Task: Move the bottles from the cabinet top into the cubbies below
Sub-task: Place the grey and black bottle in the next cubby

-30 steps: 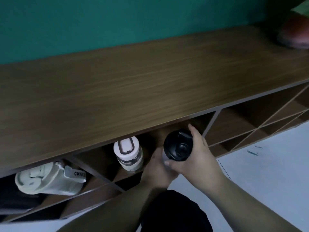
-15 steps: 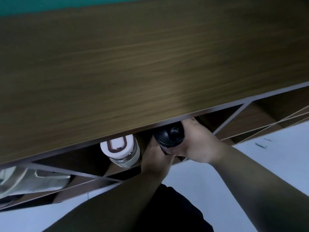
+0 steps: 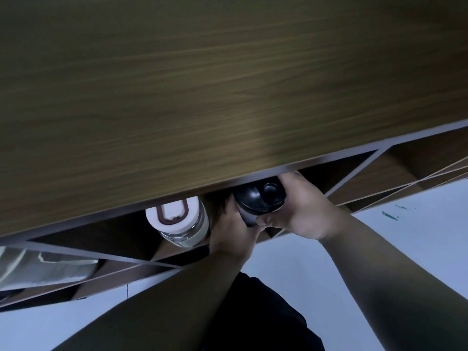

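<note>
A bottle with a black lid [image 3: 260, 197] is at the mouth of a cubby just under the front edge of the wooden cabinet top [image 3: 202, 84]. My right hand [image 3: 301, 209] grips it around the lid and upper body. My left hand [image 3: 231, 226] holds its lower body from the left. Its lower part is hidden behind my hands. In the same cubby, to the left, a clear bottle with a white lid and brown loop [image 3: 181, 221] lies with its lid facing out.
A whitish bag or cloth item [image 3: 38, 267] fills a cubby at the far left. Diagonal dividers form cubbies [image 3: 405, 171] to the right, with nothing seen in them. Pale floor [image 3: 417, 224] lies below, and my dark clothing [image 3: 253, 312] is at the bottom.
Both hands have carried the black-lidded bottle up and inward, under the cabinet top's edge. The view has tilted down, so the green wall is gone from sight.
</note>
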`<action>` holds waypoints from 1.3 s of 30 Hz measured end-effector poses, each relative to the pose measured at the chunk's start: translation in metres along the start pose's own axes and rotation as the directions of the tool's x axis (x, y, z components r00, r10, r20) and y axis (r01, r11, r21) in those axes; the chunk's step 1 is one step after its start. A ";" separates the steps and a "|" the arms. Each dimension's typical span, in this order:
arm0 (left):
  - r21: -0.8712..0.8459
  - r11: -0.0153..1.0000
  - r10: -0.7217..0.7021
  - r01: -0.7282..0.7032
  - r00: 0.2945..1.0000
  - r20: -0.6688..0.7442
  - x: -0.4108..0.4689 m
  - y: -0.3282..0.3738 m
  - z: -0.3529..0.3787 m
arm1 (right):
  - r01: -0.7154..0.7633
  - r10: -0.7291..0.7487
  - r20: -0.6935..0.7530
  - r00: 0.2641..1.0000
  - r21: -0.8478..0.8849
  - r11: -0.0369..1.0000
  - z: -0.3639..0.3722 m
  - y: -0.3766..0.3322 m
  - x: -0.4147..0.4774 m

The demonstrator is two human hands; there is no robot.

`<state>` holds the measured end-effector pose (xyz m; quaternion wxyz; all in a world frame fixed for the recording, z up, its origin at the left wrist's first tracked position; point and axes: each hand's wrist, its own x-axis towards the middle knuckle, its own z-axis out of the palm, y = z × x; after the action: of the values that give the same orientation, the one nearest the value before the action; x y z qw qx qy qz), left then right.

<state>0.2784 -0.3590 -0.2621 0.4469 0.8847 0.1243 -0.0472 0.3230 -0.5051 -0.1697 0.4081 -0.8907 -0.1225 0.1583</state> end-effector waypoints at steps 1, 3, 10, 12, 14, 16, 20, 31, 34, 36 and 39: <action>0.006 1.000 0.003 -0.003 1.000 0.002 0.000 -0.001 0.000 | 0.014 -0.014 -0.010 1.000 0.012 1.000 0.000 -0.001 -0.004; 0.020 1.000 0.005 -0.005 1.000 0.017 -0.001 -0.003 0.000 | 0.039 -0.038 -0.030 0.999 0.030 0.999 0.001 -0.002 -0.009; 0.007 1.000 -0.001 0.001 0.998 0.062 -0.003 -0.005 -0.005 | 0.084 -0.075 -0.095 0.993 0.084 0.993 0.011 0.003 -0.016; 0.004 1.000 -0.001 0.000 0.997 0.072 -0.004 -0.006 -0.006 | 0.081 -0.069 -0.118 0.991 0.100 0.992 0.015 0.005 -0.018; 0.005 1.000 0.008 -0.008 0.998 0.065 -0.004 -0.006 -0.007 | 0.084 -0.070 -0.131 0.989 0.101 0.991 0.017 0.008 -0.018; 0.008 1.000 0.017 -0.018 0.998 0.061 -0.005 -0.005 -0.007 | 0.093 -0.079 -0.132 0.988 0.103 0.990 0.017 0.009 -0.018; 0.005 1.000 0.029 -0.030 0.998 0.062 -0.005 -0.006 -0.007 | 0.109 -0.095 -0.134 0.986 0.102 0.989 0.017 0.011 -0.017; -0.054 0.998 0.020 -0.015 0.995 0.093 -0.004 -0.003 -0.010 | 0.122 -0.040 -0.215 0.976 0.380 0.917 0.038 0.025 -0.037; -0.045 0.999 0.020 -0.016 0.995 0.099 -0.006 -0.003 -0.010 | 0.115 -0.017 -0.262 0.965 0.363 0.925 0.038 0.024 -0.032; -0.049 0.999 0.024 -0.020 0.996 0.087 -0.006 -0.004 -0.010 | 0.098 0.004 -0.280 0.960 0.348 0.932 0.038 0.023 -0.028; -0.046 0.998 0.041 -0.038 0.997 0.071 -0.006 -0.006 -0.009 | 0.070 0.033 -0.272 0.962 0.358 0.931 0.040 0.026 -0.024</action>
<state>0.2714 -0.3497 -0.2601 0.4716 0.8745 0.0916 -0.0673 0.2880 -0.5024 -0.2096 0.5804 -0.8117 -0.0421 0.0500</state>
